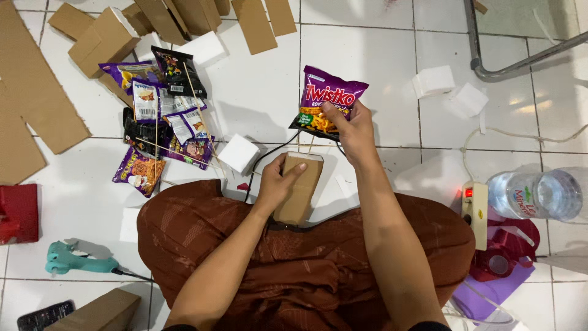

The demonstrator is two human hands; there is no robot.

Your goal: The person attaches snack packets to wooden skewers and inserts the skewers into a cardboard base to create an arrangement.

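Observation:
My right hand (pixel 354 130) grips a purple snack packet (pixel 326 102) fixed on thin wooden skewers (pixel 310 144), held upright just above a small brown cardboard box (pixel 300 189). My left hand (pixel 277 182) wraps around the left side of that box and steadies it on my lap, which is covered by rust-brown cloth (pixel 306 263). The skewer ends reach down to the box's top edge. Whether they are inside the box I cannot tell.
A pile of snack packets on skewers (pixel 156 122) lies at the left with white foam blocks (pixel 239 153). Cardboard pieces (pixel 37 92) spread across the top left. A teal glue gun (pixel 76 262), a power strip (pixel 474 211), a water bottle (pixel 536 195) and tape (pixel 499 263) sit around me.

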